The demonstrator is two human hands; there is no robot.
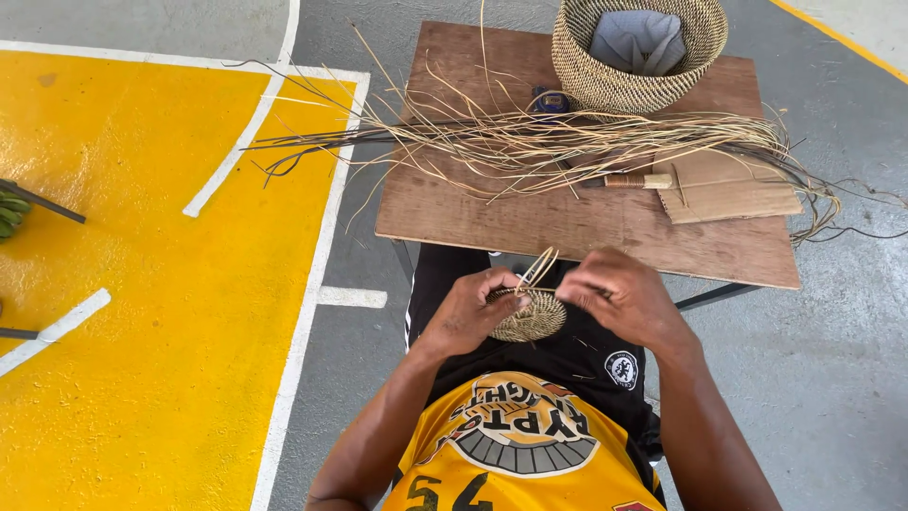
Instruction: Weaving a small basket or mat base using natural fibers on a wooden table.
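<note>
- Down in the lap, a small round woven disc (532, 317) rests on black shorts (567, 355), just below the near edge of the wooden board table (567, 227).
- The left hand (470, 310) grips the disc's left rim, fingers curled together and pinched on the weave.
- The right hand (619, 295) sits at the disc's right side, fingers bunched together; whether they clamp a strand or the rim cannot be told, since the knuckles hide the tips.
- Between the two hands, a few pale loose strands (539, 265) rise from the disc and lean toward the table edge.
- On the table, a long bundle of dried fibre (530, 142) lies crosswise, its thin ends spilling off the left edge over the grey floor and the white line.
- A tool with a wrapped handle (638, 180) lies among the fibre, touching a folded piece of brown cardboard (724, 185) on the right.
- At the far end stands a tall woven basket (619, 80) with grey cloth (638, 40) tucked inside; a small dark blue object (549, 100) sits just beside its base, too small to make out.
- Left of the table, the floor is painted yellow (142, 284) with white stripes.
- At the far left edge, something green (11, 213) and a dark rod (43, 201) poke into view, well apart from the hands.
</note>
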